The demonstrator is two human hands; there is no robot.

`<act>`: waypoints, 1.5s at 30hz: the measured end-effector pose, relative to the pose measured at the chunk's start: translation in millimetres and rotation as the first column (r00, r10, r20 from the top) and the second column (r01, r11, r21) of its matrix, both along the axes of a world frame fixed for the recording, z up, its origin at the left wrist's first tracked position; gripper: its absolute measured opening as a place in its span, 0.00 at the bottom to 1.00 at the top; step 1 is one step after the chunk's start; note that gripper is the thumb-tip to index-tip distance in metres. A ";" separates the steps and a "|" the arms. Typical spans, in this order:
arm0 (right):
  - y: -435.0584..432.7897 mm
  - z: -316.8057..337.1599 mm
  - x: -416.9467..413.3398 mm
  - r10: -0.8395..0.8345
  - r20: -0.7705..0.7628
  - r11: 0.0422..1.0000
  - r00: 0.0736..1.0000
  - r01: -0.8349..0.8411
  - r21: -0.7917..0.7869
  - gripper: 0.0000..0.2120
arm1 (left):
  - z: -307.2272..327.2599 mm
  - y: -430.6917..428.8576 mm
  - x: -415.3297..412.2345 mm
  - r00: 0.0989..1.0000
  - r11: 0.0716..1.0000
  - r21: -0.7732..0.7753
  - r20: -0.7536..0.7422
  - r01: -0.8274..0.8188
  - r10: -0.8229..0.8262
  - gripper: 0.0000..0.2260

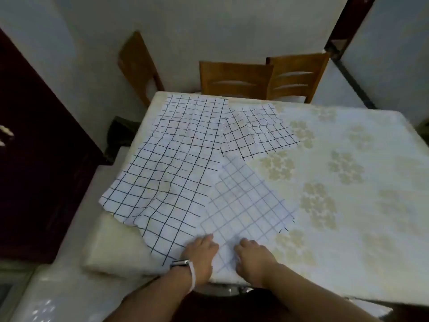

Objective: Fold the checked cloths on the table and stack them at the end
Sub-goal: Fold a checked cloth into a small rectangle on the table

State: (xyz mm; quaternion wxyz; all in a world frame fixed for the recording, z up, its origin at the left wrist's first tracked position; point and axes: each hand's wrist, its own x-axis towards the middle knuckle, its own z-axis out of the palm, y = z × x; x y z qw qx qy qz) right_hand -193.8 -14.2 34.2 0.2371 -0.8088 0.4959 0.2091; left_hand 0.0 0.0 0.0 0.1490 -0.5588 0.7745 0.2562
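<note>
The left grip [200, 252] and right grip [253, 255] lie on the pale-lined cloth [246, 201], their fingertips too blurred to tell a pinch from a press. The table [371, 228] is cut off at the right edge; it hides the seats of the chairs [234, 77].

A single wide-angle head-worn view looks forward and steeply down from close above the near edge of the worktop [348, 135], facing the wooden chairs [234, 77] at its far side.
</note>
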 end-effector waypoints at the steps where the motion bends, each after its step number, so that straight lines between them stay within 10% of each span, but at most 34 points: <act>1: -1.3 -5.0 3.8 0.020 -0.005 1.000 1.000 -0.020 -0.016 0.24 | -2.8 -2.1 -1.8 1.000 1.000 -0.019 0.013 0.020 -0.020 0.27; 11: 0.5 -44.8 6.0 0.134 0.008 0.963 0.991 -0.129 -0.235 0.27 | -18.4 -3.9 -8.5 0.998 0.974 -0.215 0.036 0.065 -0.059 0.16; 17: 0.3 -59.3 5.0 0.138 0.171 0.921 0.976 -0.063 -0.384 0.11 | -31.2 -6.9 -13.6 0.997 0.946 -0.314 0.045 0.079 -0.068 0.11; 24: -1.2 -60.5 -6.3 0.111 0.218 0.935 0.970 -0.028 -0.353 0.15 | -27.6 -5.9 -24.0 0.998 0.956 -0.290 -0.003 0.053 -0.056 0.04; 32: 0.6 -53.1 -84.2 0.111 0.227 0.952 0.968 -0.038 -0.302 0.18 | -27.1 -7.5 -34.3 0.993 0.965 -0.253 -0.077 0.067 -0.089 0.20; 45: 18.6 -38.0 -198.3 -0.124 0.139 0.940 0.982 0.161 -0.302 0.14 | -30.9 -23.3 -81.5 0.976 0.929 -0.301 0.026 0.214 -0.217 0.08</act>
